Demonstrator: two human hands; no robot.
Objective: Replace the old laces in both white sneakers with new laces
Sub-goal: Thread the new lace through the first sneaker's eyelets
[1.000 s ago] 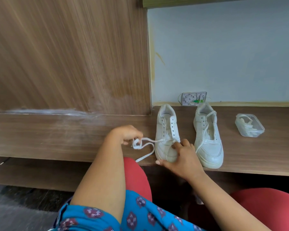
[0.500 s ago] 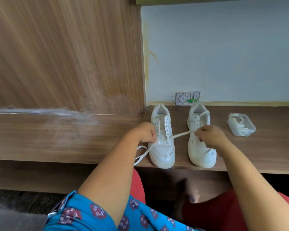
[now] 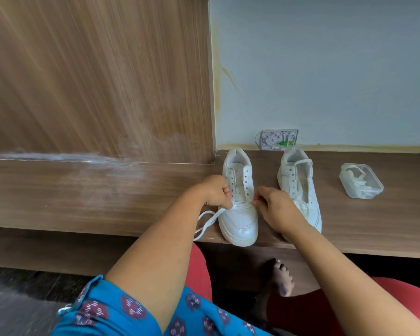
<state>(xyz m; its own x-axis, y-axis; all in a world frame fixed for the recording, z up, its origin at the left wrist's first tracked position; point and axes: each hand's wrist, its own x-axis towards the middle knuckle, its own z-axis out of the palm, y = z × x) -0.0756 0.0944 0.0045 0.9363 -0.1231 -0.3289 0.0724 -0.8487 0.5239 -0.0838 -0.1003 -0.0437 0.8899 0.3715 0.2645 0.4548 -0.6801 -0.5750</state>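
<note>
Sneakers: two white sneakers are standing side by side on the wooden counter, toes toward the person, heels near the pale wall.
Left sneaker: its eyelets are showing mostly bare; one white lace is running through the lowest eyelets and trailing off its left side in a loop over the counter's front edge.
Right sneaker: one lace is lying loosely over its tongue and collar; its toe is partly hidden behind the right wrist.
Left hand: its grip is curled closed, pinching the lace at the left side of the left sneaker.
Right hand: its fingertips are pinched together at the right edge of the left sneaker's lowest eyelets; the lace end there is too small to make out.
Container: one clear plastic box is sitting on the counter well to the right of the sneakers, holding pale coiled laces.
Wall fitting: one small white wall box is sitting behind the sneakers.
Person: one bare foot is showing below the counter, between red trouser legs.
</note>
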